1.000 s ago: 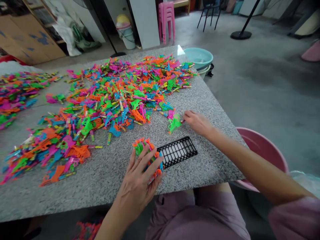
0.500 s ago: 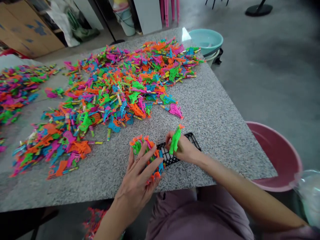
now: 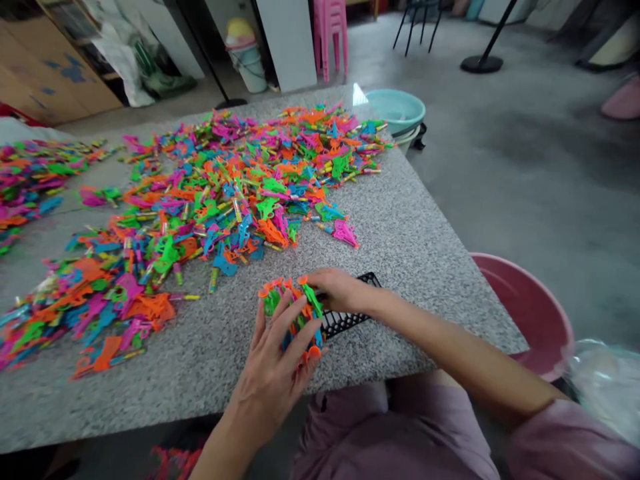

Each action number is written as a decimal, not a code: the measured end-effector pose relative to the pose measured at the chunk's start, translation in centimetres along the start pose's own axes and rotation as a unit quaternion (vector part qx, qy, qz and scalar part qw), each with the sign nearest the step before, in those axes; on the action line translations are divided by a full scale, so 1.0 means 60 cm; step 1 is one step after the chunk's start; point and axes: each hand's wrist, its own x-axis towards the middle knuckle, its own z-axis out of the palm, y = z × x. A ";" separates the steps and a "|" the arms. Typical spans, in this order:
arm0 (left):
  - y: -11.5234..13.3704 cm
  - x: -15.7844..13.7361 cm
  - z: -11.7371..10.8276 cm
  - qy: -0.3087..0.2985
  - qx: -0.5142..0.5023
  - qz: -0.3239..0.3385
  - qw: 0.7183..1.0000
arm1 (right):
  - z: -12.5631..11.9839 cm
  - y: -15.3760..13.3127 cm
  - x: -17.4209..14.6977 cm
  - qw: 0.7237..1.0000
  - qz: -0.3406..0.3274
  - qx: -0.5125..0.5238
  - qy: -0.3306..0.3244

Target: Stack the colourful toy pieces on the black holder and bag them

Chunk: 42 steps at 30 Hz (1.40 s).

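My left hand [image 3: 275,363] lies with spread fingers over a row of bright plastic toy guns with orange ends, standing packed in the left part of a black plastic basket [image 3: 345,325]. Its fingers touch the toys from above. At the right end of that row, my right hand [image 3: 337,290] is closed on a green toy gun [image 3: 313,301] with an orange tip; some of its fingers are hidden behind the toy. The basket's right part shows a bare grid under and beside my right wrist.
A large heap of mixed toy guns [image 3: 240,180] covers the middle of the speckled stone table [image 3: 400,267]. Another heap [image 3: 30,173] lies at far left. A pink tub [image 3: 530,307] stands below the right edge, a light blue basin [image 3: 397,110] beyond the far corner.
My right hand has moved left and brought the green toy gun from above the basket to the end of the row. My left hand stays over the toys. The view has tilted up.
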 end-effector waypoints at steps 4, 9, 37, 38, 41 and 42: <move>0.018 0.016 -0.024 0.029 0.052 0.000 0.998 | -0.051 0.059 -0.040 0.975 0.074 -0.195 0.076; 0.029 0.033 -0.027 0.000 0.046 -0.013 0.999 | -0.061 0.053 -0.063 0.946 0.111 -0.303 0.017; 0.021 0.027 -0.011 -0.083 -0.018 -0.043 0.995 | 0.095 -0.060 -0.135 0.977 0.139 0.113 0.116; 0.021 0.027 -0.010 -0.081 -0.020 -0.045 0.995 | 0.087 -0.062 -0.133 0.981 0.141 0.097 0.092; 0.020 0.027 -0.006 -0.069 -0.022 -0.053 0.996 | 0.066 -0.078 -0.125 0.989 0.143 0.027 0.023; 0.020 0.028 -0.004 -0.064 -0.022 -0.056 0.996 | 0.059 -0.084 -0.120 0.990 0.144 0.003 0.005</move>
